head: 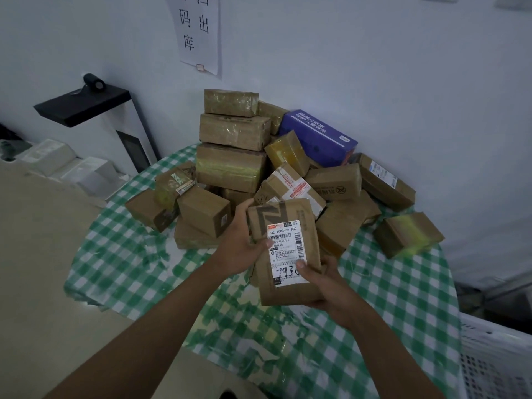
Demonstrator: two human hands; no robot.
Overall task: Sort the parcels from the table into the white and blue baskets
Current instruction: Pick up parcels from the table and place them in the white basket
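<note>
Both hands hold one brown cardboard parcel (290, 289) with a white shipping label above the round table (403, 312), which has a green-and-white checked cloth. My left hand (243, 244) grips its upper left edge, thumb on the label. My right hand (324, 286) grips its lower right corner, thumb on the label's bottom. Behind lies a pile of several brown parcels (233, 165) and a blue box (319, 136). A white basket (495, 361) shows at the lower right. No blue basket is in view.
A white wall with a paper sign (198, 33) stands behind the table. At the left are a black-topped white machine (86, 106) and white boxes (72, 171). A loose brown parcel with yellow tape (408, 234) lies at the table's right.
</note>
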